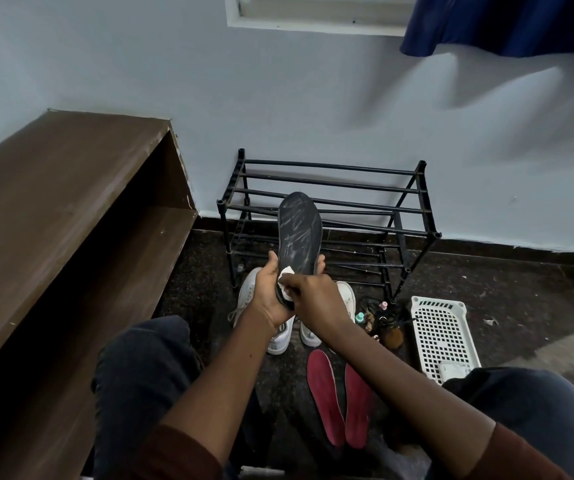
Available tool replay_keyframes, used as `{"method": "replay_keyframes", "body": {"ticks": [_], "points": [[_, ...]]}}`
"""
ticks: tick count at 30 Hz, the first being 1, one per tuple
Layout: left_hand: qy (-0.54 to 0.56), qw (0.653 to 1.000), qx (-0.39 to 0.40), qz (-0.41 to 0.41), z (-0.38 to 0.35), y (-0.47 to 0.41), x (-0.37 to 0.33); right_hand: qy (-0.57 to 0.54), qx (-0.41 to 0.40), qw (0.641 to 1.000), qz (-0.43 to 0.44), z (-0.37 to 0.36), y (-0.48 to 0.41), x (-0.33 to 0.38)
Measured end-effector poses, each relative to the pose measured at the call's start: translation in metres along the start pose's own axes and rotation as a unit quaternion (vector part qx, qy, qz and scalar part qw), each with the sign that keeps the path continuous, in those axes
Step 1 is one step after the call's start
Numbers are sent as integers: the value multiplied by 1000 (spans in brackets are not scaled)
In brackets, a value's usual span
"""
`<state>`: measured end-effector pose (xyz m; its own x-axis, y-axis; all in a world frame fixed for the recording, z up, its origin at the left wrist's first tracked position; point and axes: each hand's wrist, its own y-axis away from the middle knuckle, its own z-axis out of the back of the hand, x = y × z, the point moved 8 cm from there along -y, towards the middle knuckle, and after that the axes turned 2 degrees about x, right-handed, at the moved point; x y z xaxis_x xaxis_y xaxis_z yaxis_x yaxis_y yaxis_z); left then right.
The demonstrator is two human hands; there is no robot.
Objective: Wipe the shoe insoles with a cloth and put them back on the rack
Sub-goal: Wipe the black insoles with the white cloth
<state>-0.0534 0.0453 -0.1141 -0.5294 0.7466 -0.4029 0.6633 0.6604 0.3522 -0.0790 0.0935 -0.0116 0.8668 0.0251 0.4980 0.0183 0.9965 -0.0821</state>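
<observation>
Black insole (300, 233): the one I am working on. It stands nearly upright at the centre of the frame, toe up, in front of the rack, its face marked with pale streaks.
Left hand (270, 292): holds the heel end of the black insole, thumb on its left edge and fingertips curled round its right edge.
Right hand (316, 299): fingers bunched on a small white cloth (285, 273), pressing it against the lower part of the black insole, just above the heel.
Red insoles (325, 396): a pair lying side by side on the floor at lower centre, between the knees. I cannot tell from here whether they have been wiped.
Rack (330, 188): black tube shoe rack against the wall at the centre of the frame. I see no insole on any of its bars.
White sneakers (248, 296): a pair on the floor just in front of the rack, partly hidden behind the hands.
White basket (441, 334): perforated plastic, on the floor at lower right, near the rack's right leg.
Step in hand: wiping the black insole, I judge, with the cloth low on it and the streaked upper length yet to be covered.
Done: nothing returned to the rack that I can see.
Left: finish this insole, wipe the red pair if they need it, look for a fourth insole since I see only three, then set them all on the rack.
</observation>
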Motion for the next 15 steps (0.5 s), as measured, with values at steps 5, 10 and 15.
{"method": "replay_keyframes", "body": {"ticks": [5, 10, 15], "points": [[-22, 1000, 5, 13, -7, 5, 6, -27, -40, 999, 6, 12, -8, -6], [-10, 1000, 14, 17, -4, 4, 7, -53, -66, 996, -4, 19, -19, -13], [33, 999, 38, 5, -8, 6, -1, -105, -25, 994, 13, 6, -3, -6]]}}
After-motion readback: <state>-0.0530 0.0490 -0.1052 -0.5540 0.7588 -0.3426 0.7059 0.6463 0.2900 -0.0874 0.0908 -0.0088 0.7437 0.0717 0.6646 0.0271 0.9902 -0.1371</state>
